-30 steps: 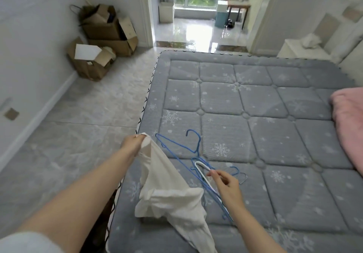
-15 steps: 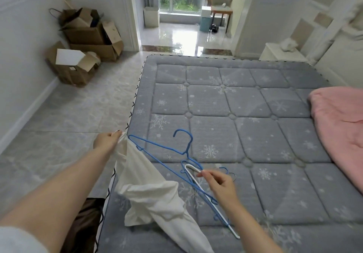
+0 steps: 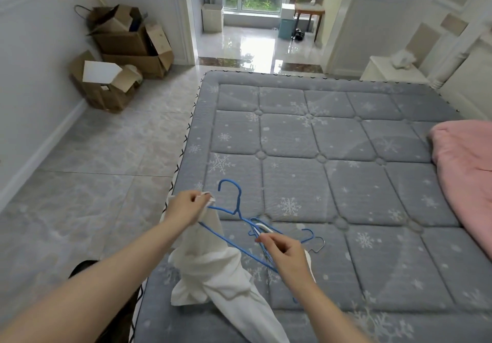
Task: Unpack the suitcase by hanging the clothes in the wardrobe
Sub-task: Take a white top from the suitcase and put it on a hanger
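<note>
Left hand (image 3: 186,207) pinches the top edge of a crumpled white cloth garment (image 3: 213,270), fingers curled around the fabric. The garment hangs down from that grip; its lower folds rest on the near-left corner of the grey quilted snowflake-print mattress (image 3: 332,140).

Right hand (image 3: 287,256) pinches a white wire hanger (image 3: 262,227) in a small tangle of hangers lying on the mattress. A blue wire hanger (image 3: 234,204) lies at the top of the tangle, hook pointing away, one arm crossing the garment just below the left hand.

Pink blanket (image 3: 463,161) at the mattress's right edge. Brown cardboard boxes (image 3: 125,57) stacked on the tiled floor (image 3: 93,161) against the left wall.
</note>
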Demonstrator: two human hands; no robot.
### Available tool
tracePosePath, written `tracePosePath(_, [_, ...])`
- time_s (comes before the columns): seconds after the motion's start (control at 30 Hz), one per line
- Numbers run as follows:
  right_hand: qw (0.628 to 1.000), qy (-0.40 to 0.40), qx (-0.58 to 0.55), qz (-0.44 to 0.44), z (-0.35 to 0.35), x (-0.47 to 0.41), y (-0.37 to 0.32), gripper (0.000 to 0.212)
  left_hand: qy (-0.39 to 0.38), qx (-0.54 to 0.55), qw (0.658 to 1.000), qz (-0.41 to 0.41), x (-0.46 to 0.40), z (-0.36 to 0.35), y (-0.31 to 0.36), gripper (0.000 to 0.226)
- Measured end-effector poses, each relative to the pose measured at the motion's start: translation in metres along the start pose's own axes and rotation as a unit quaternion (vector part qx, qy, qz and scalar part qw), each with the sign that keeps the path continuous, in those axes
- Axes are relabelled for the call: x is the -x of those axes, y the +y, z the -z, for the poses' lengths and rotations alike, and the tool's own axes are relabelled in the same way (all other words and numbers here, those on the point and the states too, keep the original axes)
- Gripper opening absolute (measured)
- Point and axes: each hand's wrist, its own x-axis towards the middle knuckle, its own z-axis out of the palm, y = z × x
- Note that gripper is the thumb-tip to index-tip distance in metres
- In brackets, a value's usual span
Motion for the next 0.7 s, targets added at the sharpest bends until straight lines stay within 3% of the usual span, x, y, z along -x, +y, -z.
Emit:
tracePosePath(0.07, [1.0,0.009,-0.001,-0.005,-0.01,-0.002,-0.001,0.018,-0.028,0.082,0.996,0.021,0.015,-0.012,0.009,0.024])
tracePosePath(0.23, [1.0,-0.008,-0.005,-0.011,-0.028,-0.007,-0.007,0.02,-0.101,0.19,0.976,0.031,0.036,-0.021,0.022,0.026])
tracePosePath(0.3, [1.0,-0.012,-0.009,-0.014,-0.026,-0.015,-0.012,0.019,-0.115,0.134,0.983,-0.041,0.034,-0.015,0.015,0.026])
tracePosePath(0.37, [1.0,-0.028,-0.01,-0.008,-0.022,-0.021,-0.017,0.019,-0.083,-0.053,0.982,-0.162,0.029,-0.007,0.005,0.021])
tracePosePath(0.43, [0.999,-0.046,0.006,-0.007,-0.017,-0.024,-0.022,0.018,-0.016,-0.197,0.948,-0.248,0.021,0.002,0.0,0.014])
tracePosePath(0.5, [0.998,-0.043,0.041,0.028,-0.014,-0.026,-0.024,0.016,0.012,-0.264,0.916,-0.302,0.013,0.009,0.004,0.024])
tracePosePath(0.57, [0.984,0.022,0.129,0.118,-0.012,-0.029,-0.024,0.014,0.015,-0.253,0.915,-0.313,0.011,0.011,0.015,0.025])
tracePosePath(0.63, [0.943,0.136,0.213,0.215,-0.011,-0.027,-0.027,0.024,0.009,-0.204,0.941,-0.271,0.012,0.013,0.022,0.023])
tracePosePath(0.7, [0.91,0.193,0.227,0.289,-0.012,-0.023,-0.031,0.017,0.032,-0.17,0.959,-0.226,0.012,0.014,0.027,0.027])
